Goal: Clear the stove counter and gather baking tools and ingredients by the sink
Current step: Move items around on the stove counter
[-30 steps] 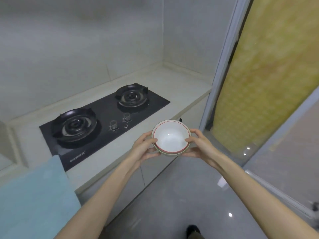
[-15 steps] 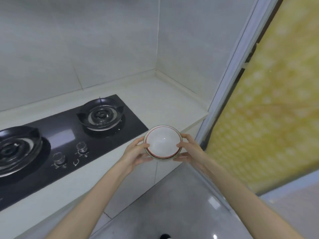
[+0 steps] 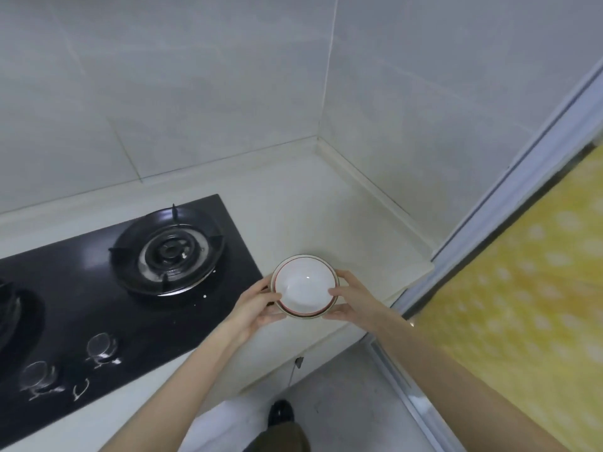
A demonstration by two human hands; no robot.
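Pale counter (image 3: 326,203) runs right of the stove (image 3: 98,321); above its front edge is a white bowl (image 3: 305,285). The left hand (image 3: 257,308) and right hand (image 3: 355,301) curl their fingers round opposite sides, probably to keep it level; whether it touches down I cannot tell.

The bowl (image 3: 305,285) is white inside, with a thin red line circling just below a pale tan rim. The counter (image 3: 310,203) is cream. The stove (image 3: 98,314) is glossy black with white markings by its clear knobs, and its burner (image 3: 168,251) is black with a silvery ring. The wall tiles (image 3: 163,76) are pale grey with faint veining. The door panel (image 3: 522,305) is yellow, patterned with paler dots. The floor (image 3: 342,402) is grey and the shoe (image 3: 280,412) black.
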